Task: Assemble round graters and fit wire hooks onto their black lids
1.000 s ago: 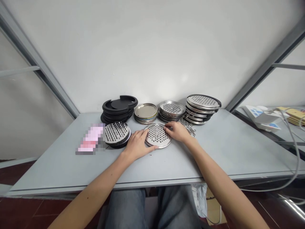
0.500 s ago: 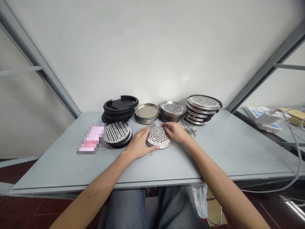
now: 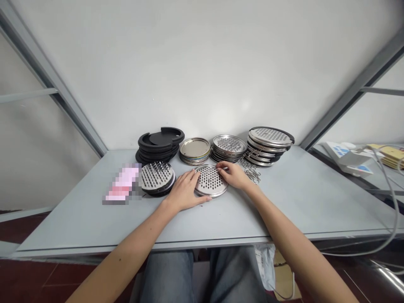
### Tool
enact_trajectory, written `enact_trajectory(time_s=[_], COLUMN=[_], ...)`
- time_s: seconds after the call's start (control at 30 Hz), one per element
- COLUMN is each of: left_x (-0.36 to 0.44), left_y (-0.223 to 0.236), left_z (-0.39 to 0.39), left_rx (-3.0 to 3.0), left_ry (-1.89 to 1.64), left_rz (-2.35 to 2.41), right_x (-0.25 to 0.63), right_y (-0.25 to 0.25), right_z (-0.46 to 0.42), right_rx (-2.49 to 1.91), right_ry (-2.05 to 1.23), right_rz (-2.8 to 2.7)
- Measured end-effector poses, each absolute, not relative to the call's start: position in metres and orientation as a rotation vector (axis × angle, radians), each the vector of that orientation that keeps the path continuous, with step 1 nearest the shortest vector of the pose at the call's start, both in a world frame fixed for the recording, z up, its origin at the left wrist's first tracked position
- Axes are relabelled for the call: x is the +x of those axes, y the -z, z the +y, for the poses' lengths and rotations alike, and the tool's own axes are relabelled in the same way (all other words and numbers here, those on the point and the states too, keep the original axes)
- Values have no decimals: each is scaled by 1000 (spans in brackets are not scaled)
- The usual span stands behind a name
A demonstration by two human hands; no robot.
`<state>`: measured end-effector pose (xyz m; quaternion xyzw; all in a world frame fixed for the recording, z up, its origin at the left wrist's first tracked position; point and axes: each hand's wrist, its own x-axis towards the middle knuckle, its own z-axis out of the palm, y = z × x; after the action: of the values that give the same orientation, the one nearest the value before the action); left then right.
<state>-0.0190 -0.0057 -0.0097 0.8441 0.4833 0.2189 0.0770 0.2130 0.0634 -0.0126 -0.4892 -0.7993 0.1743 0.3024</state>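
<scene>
- My jeans [image 3: 168, 277] sit just below the near edge of the grey table [image 3: 78, 223].
- My left hand [image 3: 186, 191] is spread, with its fingers on the left of the perforated steel disc [image 3: 211, 182] and the thumb reaching its near rim.
- My right hand [image 3: 235, 176] is narrower, its curled fingertips [image 3: 219, 167] on the disc's far right edge. I can't tell whether either hand grips or just rests.
- The disc lies flat on the table, between my hands. Fingertips at opposite edges should keep it steady, with no need to press the holes.
- Just left of it is a stack of spiked graters [image 3: 157, 176], beside a blurred pink item [image 3: 121, 185].
- Just right of my right hand is a heap of wire clips [image 3: 249, 171].
- Farther back, left to right: black rings [image 3: 159, 145], plain steel discs [image 3: 195, 148], perforated discs [image 3: 229, 145] and oval graters [image 3: 269, 136], all by the white wall [image 3: 202, 63].
</scene>
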Motion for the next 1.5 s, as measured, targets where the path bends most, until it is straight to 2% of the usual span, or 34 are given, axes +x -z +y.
enact_trajectory(time_s=[0.3,0.57,0.87,1.2,1.5], left_x=[-19,-21,-21,-18,-16], left_y=[4,4,5,9,8], left_z=[-5,-3,-2,3,4], left_rx=[2503,2327,2191,2236,1920], left_ry=[-699,-833,-957,-1166,-1287], left_rz=[1430,1431,1378,1273,1242], right_x=[215,218,214,211,216], right_y=[1,-16,-4,-6,-11], right_z=[60,47,52,48,52], right_rx=[-1247,-778,-821,-816,-958], right_ry=[-367,-445,-268,-279,-408], right_rz=[-2045,-2070,-2108,-2078,-1933])
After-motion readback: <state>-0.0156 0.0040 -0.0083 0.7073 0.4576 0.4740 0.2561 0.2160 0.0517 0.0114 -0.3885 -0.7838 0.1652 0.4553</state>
